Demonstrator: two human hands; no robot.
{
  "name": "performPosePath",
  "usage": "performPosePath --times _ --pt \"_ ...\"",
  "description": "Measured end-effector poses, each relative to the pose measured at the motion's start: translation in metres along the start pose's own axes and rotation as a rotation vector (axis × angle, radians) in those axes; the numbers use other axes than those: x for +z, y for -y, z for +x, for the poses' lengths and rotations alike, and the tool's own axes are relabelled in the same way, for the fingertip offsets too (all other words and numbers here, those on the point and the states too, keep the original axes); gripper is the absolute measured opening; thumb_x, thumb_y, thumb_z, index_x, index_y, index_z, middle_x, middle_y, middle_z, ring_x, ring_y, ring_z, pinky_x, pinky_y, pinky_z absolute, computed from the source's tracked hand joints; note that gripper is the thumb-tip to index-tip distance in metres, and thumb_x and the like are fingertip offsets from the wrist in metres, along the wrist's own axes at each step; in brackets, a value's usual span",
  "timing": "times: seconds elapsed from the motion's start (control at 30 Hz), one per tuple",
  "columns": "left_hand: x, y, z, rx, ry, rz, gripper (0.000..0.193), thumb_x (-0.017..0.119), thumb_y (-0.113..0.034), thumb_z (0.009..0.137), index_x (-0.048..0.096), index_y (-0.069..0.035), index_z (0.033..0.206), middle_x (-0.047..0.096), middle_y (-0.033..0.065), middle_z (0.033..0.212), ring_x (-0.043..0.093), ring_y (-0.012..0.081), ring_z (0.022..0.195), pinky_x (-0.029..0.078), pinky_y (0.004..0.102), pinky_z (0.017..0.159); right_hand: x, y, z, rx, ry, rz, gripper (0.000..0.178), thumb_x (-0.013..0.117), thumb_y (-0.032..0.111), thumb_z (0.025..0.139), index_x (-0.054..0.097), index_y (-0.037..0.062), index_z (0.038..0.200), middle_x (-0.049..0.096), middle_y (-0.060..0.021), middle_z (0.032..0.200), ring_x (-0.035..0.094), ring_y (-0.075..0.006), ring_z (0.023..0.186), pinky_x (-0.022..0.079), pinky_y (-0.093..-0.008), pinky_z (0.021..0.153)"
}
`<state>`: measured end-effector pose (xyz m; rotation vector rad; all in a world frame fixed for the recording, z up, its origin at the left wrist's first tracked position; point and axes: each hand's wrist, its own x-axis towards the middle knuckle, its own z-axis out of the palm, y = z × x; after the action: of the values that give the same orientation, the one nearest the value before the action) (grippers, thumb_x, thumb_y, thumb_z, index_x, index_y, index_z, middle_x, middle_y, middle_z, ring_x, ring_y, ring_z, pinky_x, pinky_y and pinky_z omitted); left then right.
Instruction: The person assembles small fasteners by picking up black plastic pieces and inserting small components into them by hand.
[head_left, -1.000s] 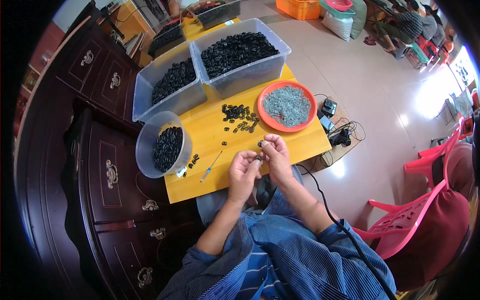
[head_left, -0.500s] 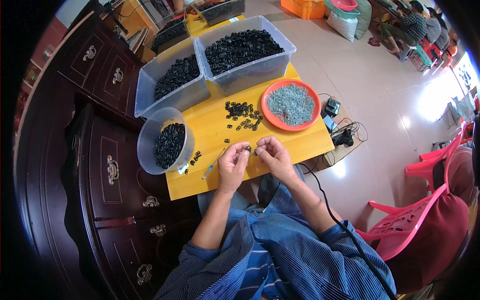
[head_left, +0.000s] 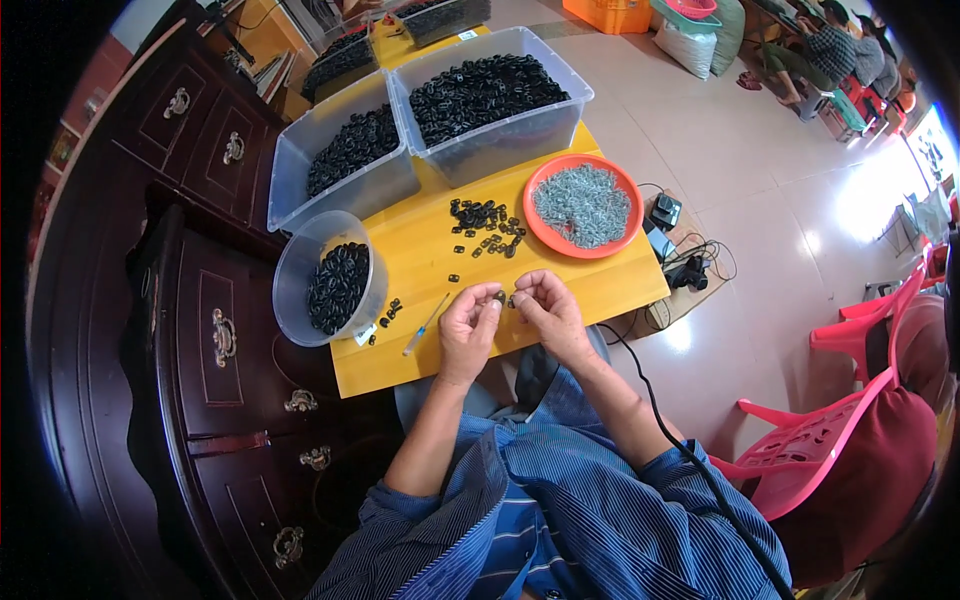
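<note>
Close together over the near edge of the yellow table [head_left: 400,362], my two hands each pinch a small dark piece. My left hand [head_left: 468,328] is closed on a small black oval part [head_left: 499,297] between thumb and fingertips. In the fingertips of my right hand [head_left: 549,312] sits another small black part [head_left: 511,301], mostly hidden. Beyond them lies a loose pile of black two-holed parts [head_left: 480,215]. A red-orange plate [head_left: 583,250] of small silvery metal pieces [head_left: 586,205] stands to the right. Left of my left hand rests a thin screwdriver [head_left: 422,331].
A round clear tub [head_left: 292,300] of black parts stands at the table's left edge, with several loose parts beside it. Two clear bins [head_left: 500,150] of black parts fill the back. A black cable [head_left: 645,385] runs past my right arm. Pink chairs [head_left: 820,430] stand right; dark drawers [head_left: 225,340] left.
My hands hold almost the same place and grip, with only a slight shift at the fingertips. The view has tilted slightly; the things on the table have stayed put.
</note>
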<state>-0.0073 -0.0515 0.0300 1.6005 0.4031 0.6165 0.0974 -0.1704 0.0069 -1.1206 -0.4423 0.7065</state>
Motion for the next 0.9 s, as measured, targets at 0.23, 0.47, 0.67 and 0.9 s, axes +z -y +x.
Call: performPosePath --times 0.23,0.47,0.67,0.9 --pt "0.002 0.002 -0.002 -0.012 -0.004 0.003 0.022 0.062 0.001 0.095 0.066 0.002 0.117 0.067 0.0003 0.096 0.057 0.0034 0.075 0.049 0.0199 0.07 0.003 -0.002 -0.002 -0.001 0.003 0.024 0.015 0.062 0.006 0.098 0.056 0.0045 0.112 0.059 0.0021 0.092 0.057 -0.0046 0.08 0.049 -0.021 0.068" --pt "0.001 0.008 -0.003 0.045 -0.024 0.129 0.025 0.068 0.004 0.088 0.071 0.0 0.112 0.065 0.0022 0.088 0.058 0.0061 0.071 0.049 0.0213 0.066 0.005 -0.005 -0.003 -0.02 -0.027 -0.001 0.014 0.062 0.005 0.098 0.056 0.0046 0.111 0.06 0.0022 0.092 0.057 -0.0045 0.08 0.049 -0.0206 0.068" --pt "-0.003 0.0 0.002 0.117 0.022 0.226 0.028 0.071 0.005 0.086 0.071 0.0 0.113 0.066 0.0031 0.088 0.059 0.0067 0.071 0.05 0.0216 0.066 0.001 -0.004 -0.003 -0.001 -0.012 0.035 0.014 0.063 0.006 0.098 0.058 0.0032 0.11 0.062 0.002 0.092 0.058 -0.0044 0.079 0.049 -0.0204 0.068" --pt "-0.007 0.0 0.002 -0.031 0.104 0.008 0.03 0.067 0.005 0.09 0.067 0.001 0.12 0.066 -0.0003 0.095 0.059 0.0028 0.078 0.05 0.0183 0.07 -0.002 0.002 -0.004 0.07 0.033 0.095 0.013 0.067 0.009 0.097 0.061 0.0053 0.109 0.062 0.0045 0.089 0.057 -0.0029 0.078 0.047 -0.0195 0.069"
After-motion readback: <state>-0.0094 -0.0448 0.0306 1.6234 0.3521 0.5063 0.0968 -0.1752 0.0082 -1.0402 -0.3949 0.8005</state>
